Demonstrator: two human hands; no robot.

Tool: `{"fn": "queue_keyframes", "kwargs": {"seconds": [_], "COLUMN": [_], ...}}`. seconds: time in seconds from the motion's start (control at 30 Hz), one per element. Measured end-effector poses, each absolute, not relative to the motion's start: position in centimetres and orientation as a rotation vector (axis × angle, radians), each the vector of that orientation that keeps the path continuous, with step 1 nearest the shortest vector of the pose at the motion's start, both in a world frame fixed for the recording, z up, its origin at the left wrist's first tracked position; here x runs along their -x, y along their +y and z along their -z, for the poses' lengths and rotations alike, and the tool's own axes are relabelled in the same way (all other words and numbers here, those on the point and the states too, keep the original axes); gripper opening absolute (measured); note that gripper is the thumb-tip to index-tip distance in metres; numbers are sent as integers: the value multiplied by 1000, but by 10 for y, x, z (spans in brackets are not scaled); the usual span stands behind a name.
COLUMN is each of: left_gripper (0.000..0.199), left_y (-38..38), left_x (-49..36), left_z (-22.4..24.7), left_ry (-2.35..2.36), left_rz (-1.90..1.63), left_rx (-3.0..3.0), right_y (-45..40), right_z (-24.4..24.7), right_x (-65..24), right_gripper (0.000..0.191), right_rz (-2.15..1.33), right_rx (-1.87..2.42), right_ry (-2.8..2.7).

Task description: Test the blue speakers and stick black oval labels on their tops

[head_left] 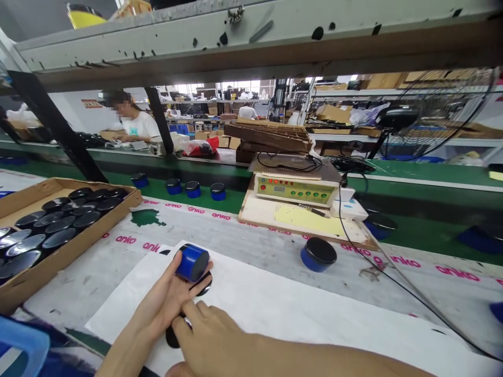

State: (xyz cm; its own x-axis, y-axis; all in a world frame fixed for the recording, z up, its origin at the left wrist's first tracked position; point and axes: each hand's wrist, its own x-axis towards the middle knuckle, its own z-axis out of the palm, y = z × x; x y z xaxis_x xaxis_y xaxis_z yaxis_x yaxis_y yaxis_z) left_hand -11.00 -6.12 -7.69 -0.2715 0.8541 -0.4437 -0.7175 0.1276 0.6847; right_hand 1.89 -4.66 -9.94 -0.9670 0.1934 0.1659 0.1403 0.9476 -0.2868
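Note:
My left hand (171, 293) holds a blue cylinder with a dark end face (192, 263), tilted on its side between thumb and fingers. My right hand (212, 335) is just below it, fingers bent and close to the left palm; its fingertips are partly hidden, and I cannot make out what they hold. Beneath both hands lies a long white sheet (267, 303). A black disc (205, 285) shows on the sheet behind the left fingers, and another black disc (172, 337) is partly covered by the right hand.
A cardboard tray (70, 264) of black-topped parts stands left. One blue cylinder (318, 255) sits right of the hands. Behind are a green conveyor (200, 204) with several cylinders, a control box (296, 189) and a cable. A shelf crosses overhead; a person sits beyond.

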Motion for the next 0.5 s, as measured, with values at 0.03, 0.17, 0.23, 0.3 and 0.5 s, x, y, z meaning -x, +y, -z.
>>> {"fn": "queue_keyframes", "kwargs": {"seconds": [0.03, 0.17, 0.23, 0.3, 0.5], "left_gripper": [41, 49, 54, 56, 50], "left_y": [-59, -56, -57, -58, -58], "left_x": [117, 138, 143, 146, 132], "left_z": [80, 84, 85, 85, 83], "left_ry": [1016, 932, 895, 873, 843], "left_rz": [-1525, -1485, -1462, -1454, -1403], "left_rx": [-168, -189, -211, -224, -210], "right_y": [-52, -68, -72, -70, -54], "right_z": [107, 114, 109, 104, 94], "right_x": [-7, 16, 17, 11, -29], "right_gripper": [62, 41, 40, 54, 50], "right_rz": [-412, -458, -481, -457, -402], "right_rx": [353, 577, 607, 600, 472], "right_ry": [-2912, -2911, -2934, -2965, -3078]}}
